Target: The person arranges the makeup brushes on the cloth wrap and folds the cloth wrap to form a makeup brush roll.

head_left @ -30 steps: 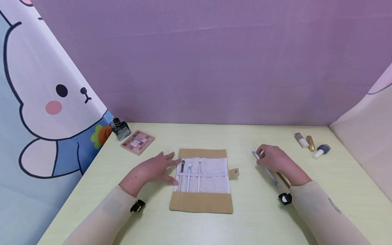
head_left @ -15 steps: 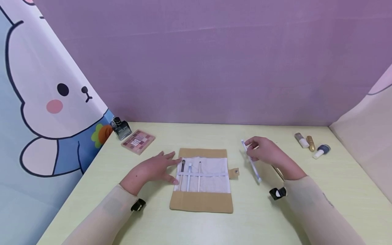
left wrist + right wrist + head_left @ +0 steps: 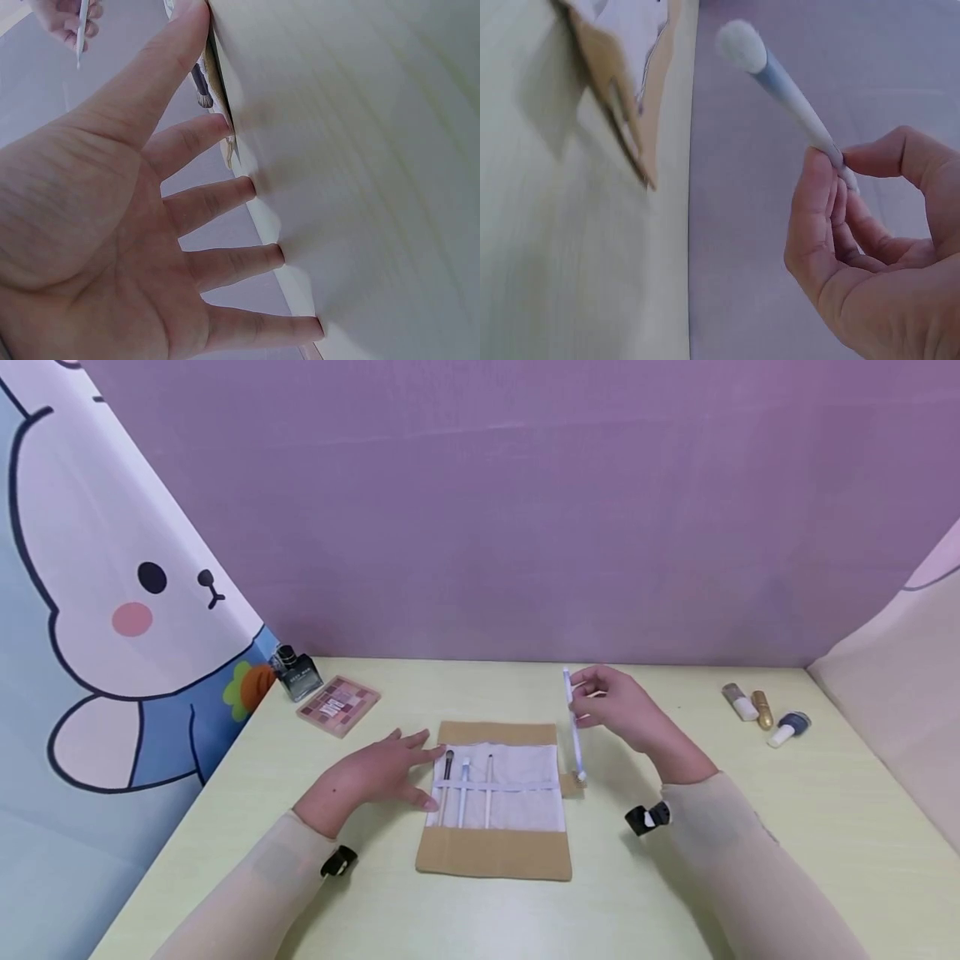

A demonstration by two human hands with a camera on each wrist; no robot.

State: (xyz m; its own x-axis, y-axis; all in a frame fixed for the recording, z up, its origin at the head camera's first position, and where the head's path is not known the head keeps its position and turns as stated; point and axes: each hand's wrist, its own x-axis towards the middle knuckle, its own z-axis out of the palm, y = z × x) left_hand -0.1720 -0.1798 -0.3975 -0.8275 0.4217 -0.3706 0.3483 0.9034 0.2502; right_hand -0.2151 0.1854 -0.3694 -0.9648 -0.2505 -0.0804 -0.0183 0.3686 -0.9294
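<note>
The left hand (image 3: 371, 774) lay flat with fingers (image 3: 225, 201) spread on the desk (image 3: 750, 827), its fingertips at the left edge of the brush roll (image 3: 495, 802), apparently to keep it from sliding. The roll lay open; three brushes (image 3: 465, 789) sat under its white band. Just right of the roll, the right hand (image 3: 618, 706) pinched a white brush (image 3: 574, 735) between thumb and fingers, bristles down near the snap tab (image 3: 573, 783).

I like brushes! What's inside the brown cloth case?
Three brushes sit under the white strap inside the brush roll. Their lower handles are hidden behind the white pocket.
</note>
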